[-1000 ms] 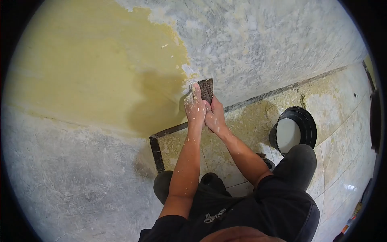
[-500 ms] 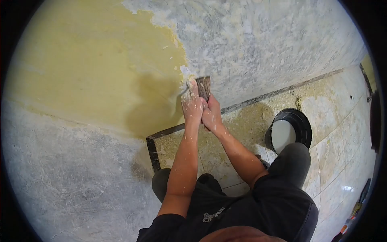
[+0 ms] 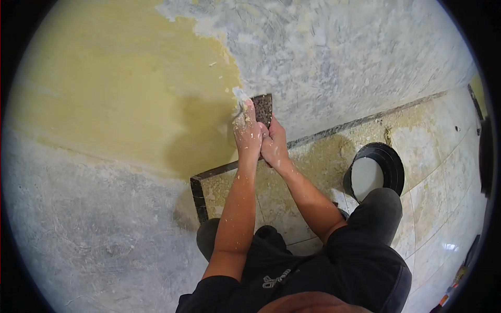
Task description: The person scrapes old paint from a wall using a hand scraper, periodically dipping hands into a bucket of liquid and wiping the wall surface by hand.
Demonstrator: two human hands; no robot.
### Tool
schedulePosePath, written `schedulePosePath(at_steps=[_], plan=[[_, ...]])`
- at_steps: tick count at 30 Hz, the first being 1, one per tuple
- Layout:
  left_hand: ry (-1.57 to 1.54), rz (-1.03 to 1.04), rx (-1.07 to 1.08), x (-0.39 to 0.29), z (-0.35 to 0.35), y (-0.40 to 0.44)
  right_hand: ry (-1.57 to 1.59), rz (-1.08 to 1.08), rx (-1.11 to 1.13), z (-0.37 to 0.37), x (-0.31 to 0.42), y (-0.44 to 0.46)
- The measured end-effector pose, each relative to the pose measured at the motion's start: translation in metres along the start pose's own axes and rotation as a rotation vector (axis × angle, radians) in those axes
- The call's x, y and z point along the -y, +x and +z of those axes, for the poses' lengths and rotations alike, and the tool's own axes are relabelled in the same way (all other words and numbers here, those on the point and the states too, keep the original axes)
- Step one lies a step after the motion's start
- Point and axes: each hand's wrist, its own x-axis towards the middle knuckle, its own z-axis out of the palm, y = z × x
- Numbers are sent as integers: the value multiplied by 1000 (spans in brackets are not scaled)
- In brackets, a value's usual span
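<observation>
My right hand (image 3: 275, 142) is closed around the handle of a scraper, just below its blade. The scraper (image 3: 264, 107) has a wide, dark, crusted blade that lies against the wall beside the ragged edge of the yellow paint (image 3: 156, 88). Against the left side of the scraper, my left hand (image 3: 246, 130) presses with its fingers pointing up the wall and its thumb touching my right hand. Pale yellow flakes coat the left hand's fingers and back. Most of the handle is hidden by both hands.
A black bucket (image 3: 395, 169) with whitish liquid (image 3: 367, 176) stands on the tiled floor by my right knee. Paint scrapings (image 3: 318, 156) litter the floor along the dark skirting (image 3: 344, 127). Bare grey wall (image 3: 104, 219) lies left of me. A brush-like tool (image 3: 462, 271) lies far right.
The scraper and both hands have shifted very slightly at the paint edge, the blade now a little higher on the wall. The view has tilted slightly.
</observation>
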Motion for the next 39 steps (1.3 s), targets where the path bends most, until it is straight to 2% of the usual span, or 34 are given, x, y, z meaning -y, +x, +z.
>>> schedulePosePath(at_steps=[1, 2, 3, 4, 6, 7, 8, 10, 11, 12, 14, 15, 16, 18, 20, 22, 23, 25, 26, 28, 30, 32, 34, 35, 36, 37, 38, 39], plan=[[49, 62, -20, 1, 3, -7, -136, -43, -25, -1, -13, -6], [97, 131, -45, 1, 5, -7, -139, -57, -22, -7, -25, -7], [68, -386, 195, -52, -10, -7, -124, -49, -4, -9, -24, -8], [70, -386, 191, -43, -8, -3, -108, -34, 11, -9, -18, -8], [178, 18, 50, -16, 2, 3, -142, -8, 32, -12, 3, 6], [41, 55, -91, -47, 6, 2, -176, 4, 51, -13, 11, 9], [43, 46, -92, -54, 3, -2, -178, 12, 55, -13, 9, 5], [-78, -312, 134, -68, -7, -2, -134, -17, -1, -9, 0, 5], [31, -196, 113, -75, -10, -8, -94, -28, -25, -7, -15, -1], [32, -193, 117, -70, -11, -13, -93, -30, -30, -8, -14, -10], [110, -193, 87, -40, -5, -8, -38, 155, 14, -9, -12, -13], [34, -148, -1, -43, -1, -3, -42, 145, 19, -8, -13, -7], [27, -152, -4, -42, 2, -1, -83, 92, -2, -7, -16, -4], [-65, -332, 110, -45, -4, -9, -128, 76, -25, -9, -17, -13], [-24, -318, 118, -44, -6, -4, -15, 188, 0, -5, -7, -9], [-38, -416, 89, -54, -6, -8, -2, 148, -3, -4, 1, -12], [-39, -409, 96, -40, -1, -2, 3, 84, -9, -5, 3, -8], [56, 112, -5, -14, 2, 1, -20, 75, -21, -4, -4, -6], [55, 106, -3, -12, 1, 0, -41, 63, -21, -4, -8, -5], [87, -216, 84, -54, -6, -4, -54, 114, 16, -7, -5, -4], [116, -184, 80, -50, -6, -6, -60, 169, 56, -8, 0, -5], [149, -140, 78, -51, -7, -4, -43, -2, -30, -6, 4, -4], [28, -479, 107, -66, -7, -5, -67, 10, -23, -6, -1, -3], [31, -485, 109, -44, -7, -3, -92, 17, -12, -6, -3, -3], [402, 84, 19, -4, -6, 0, -93, 23, -10, -6, 2, -2], [753, 670, -74, -2, -5, 5, -99, 14, -7, -5, 13, 2], [756, 668, -72, 1, -4, 10, -104, 7, -4, -3, 20, 6], [400, 304, -37, -31, -6, 13, -103, 17, -3, -1, 20, 10]])
